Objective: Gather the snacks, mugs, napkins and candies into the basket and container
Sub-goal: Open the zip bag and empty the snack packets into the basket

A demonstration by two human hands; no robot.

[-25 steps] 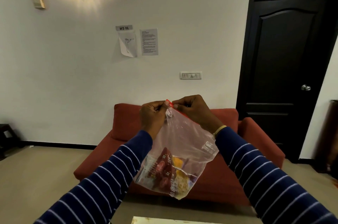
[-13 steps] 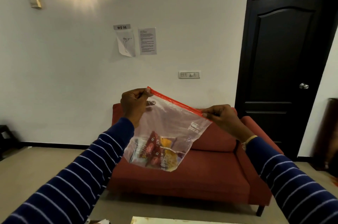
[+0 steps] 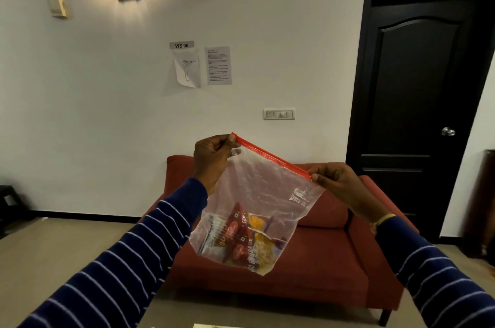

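Left hand (image 3: 213, 159) and right hand (image 3: 336, 180) pinch opposite ends of the zip bag (image 3: 257, 193); keeping the seal taut between them should help it close fully.

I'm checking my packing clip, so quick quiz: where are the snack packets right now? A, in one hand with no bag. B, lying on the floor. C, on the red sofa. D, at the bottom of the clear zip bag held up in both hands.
D: the snack packets sit low inside the clear zip bag, whose red strip the left hand and right hand pinch at either end.
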